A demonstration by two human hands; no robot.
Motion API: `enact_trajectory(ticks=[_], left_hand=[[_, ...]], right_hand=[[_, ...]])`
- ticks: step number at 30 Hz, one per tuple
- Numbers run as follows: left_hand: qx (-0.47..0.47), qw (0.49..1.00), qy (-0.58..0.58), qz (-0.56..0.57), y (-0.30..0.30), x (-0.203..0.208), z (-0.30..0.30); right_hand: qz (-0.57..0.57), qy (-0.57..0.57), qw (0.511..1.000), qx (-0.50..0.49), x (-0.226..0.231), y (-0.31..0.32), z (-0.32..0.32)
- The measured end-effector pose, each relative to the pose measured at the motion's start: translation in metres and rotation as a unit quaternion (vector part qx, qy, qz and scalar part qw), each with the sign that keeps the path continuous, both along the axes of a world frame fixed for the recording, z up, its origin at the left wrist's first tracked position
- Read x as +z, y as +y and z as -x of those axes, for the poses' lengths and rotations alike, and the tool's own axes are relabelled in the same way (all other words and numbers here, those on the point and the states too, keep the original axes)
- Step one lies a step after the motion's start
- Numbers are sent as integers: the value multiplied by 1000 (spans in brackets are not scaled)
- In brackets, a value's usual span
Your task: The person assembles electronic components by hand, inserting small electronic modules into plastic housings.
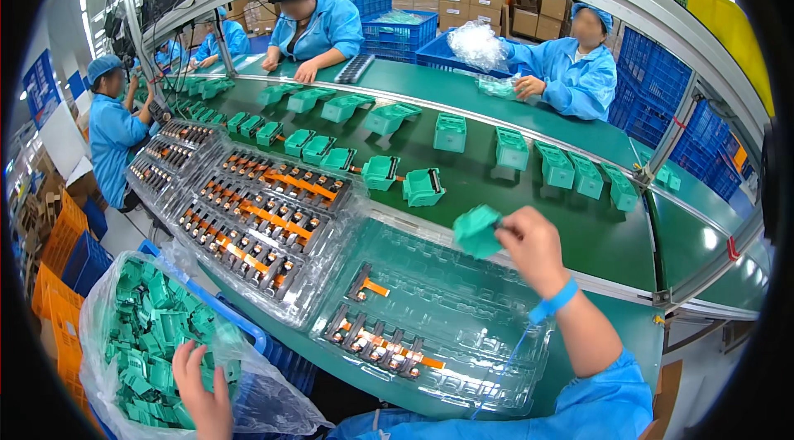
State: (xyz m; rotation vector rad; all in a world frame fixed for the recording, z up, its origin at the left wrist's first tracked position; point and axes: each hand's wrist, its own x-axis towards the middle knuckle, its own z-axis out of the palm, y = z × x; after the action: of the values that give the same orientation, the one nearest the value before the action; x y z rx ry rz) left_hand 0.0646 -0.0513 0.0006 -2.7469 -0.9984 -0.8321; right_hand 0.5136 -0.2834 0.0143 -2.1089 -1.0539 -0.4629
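My right hand point(536, 251) pinches a green plastic housing point(475, 233) by its edge, above the near side of the green conveyor belt point(496, 200). The housing is smeared by motion. A blue strap point(553, 301) with a thin cord circles my right wrist. My left hand point(203, 394) has its fingers apart and holds nothing. It is at the clear plastic bag point(98, 341) full of loose green plastic parts point(153, 332). Between my hands lies a clear blister tray point(488, 332) with several black parts with orange ribbon strips point(385, 345) in its left part.
More filled clear trays point(256, 225) lie to the left. Rows of green housings point(451, 132) stand on the belt. A metal frame point(695, 217) rises at the right and arches overhead. Across the line, people in blue smocks point(571, 68) work. Orange crates point(62, 308) stand at far left.
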Motion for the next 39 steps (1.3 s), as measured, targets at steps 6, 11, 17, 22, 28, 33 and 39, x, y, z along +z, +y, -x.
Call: enact_trajectory(ticks=[6, 11, 17, 22, 28, 33, 39], left_hand=[[177, 948, 139, 223, -3, 14, 39], [159, 957, 117, 213, 6, -2, 56], [217, 900, -262, 272, 30, -23, 73], [55, 734, -523, 430, 20, -3, 62], [-216, 408, -518, 721, -22, -6, -34], [-178, 374, -480, 773, -45, -27, -78], [-195, 241, -437, 844, -53, -21, -107]], right_hand=[[-135, 455, 876, -89, -37, 22, -75], [-135, 467, 866, -118, -67, 34, -101], [12, 27, 978, -208, -75, 38, -77], [19, 345, 903, 254, -24, 95, 33], [254, 286, 877, 290, -56, 129, 98], [194, 291, 902, 252, -69, 135, 110], [110, 329, 909, 229, -79, 142, 114]])
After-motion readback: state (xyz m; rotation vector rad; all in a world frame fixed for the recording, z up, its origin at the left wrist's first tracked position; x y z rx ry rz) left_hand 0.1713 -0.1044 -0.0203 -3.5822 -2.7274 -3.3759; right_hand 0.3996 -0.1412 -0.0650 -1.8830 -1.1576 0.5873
